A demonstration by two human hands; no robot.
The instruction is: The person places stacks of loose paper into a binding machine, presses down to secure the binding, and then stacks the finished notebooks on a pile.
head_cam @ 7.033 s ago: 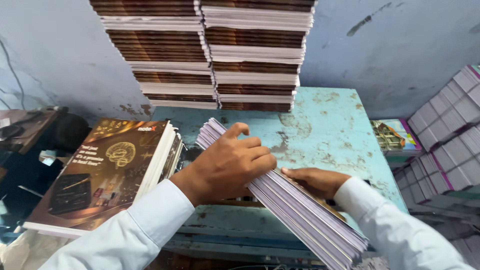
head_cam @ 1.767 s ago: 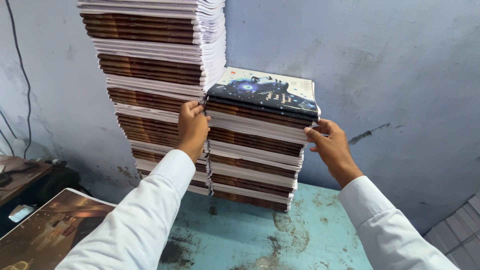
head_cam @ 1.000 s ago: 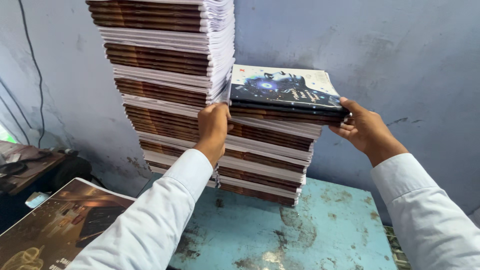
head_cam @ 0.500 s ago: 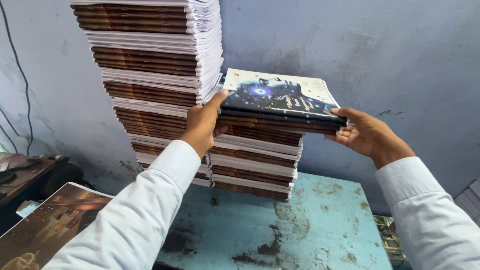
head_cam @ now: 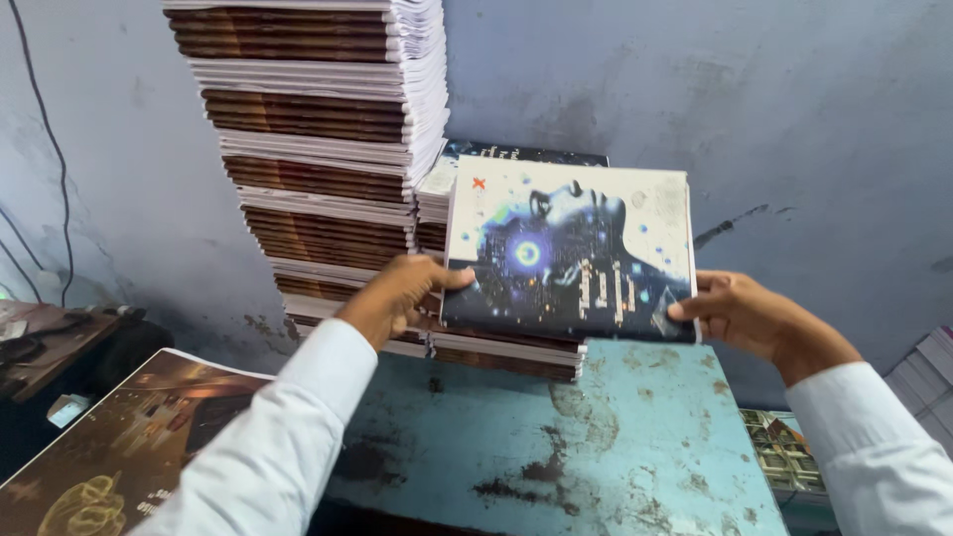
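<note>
- Above the blue bench, both hands hold one bundle of booklets, tilted so its cover faces the camera; the cover shows a blue and white picture of a head with a glowing circle.
- Left hand is closed on the bundle's lower left corner, thumb on the cover and the other fingers hidden behind it.
- Right hand grips the bundle's lower right corner, thumb on the front edge and fingers curled beneath.
- Both arms wear white sleeves.
- Just behind the bundle stands a short stack of booklets on the bench, with a dark cover on top.
- Left of that, touching it, rises a tall stack of booklets with brown and white bands, running out of the top of the view.
- Behind both stacks is a worn grey-blue wall.
- At lower left lies a pile of brown printed covers.
- At lower right, beside the bench, more printed sheets show.
</note>
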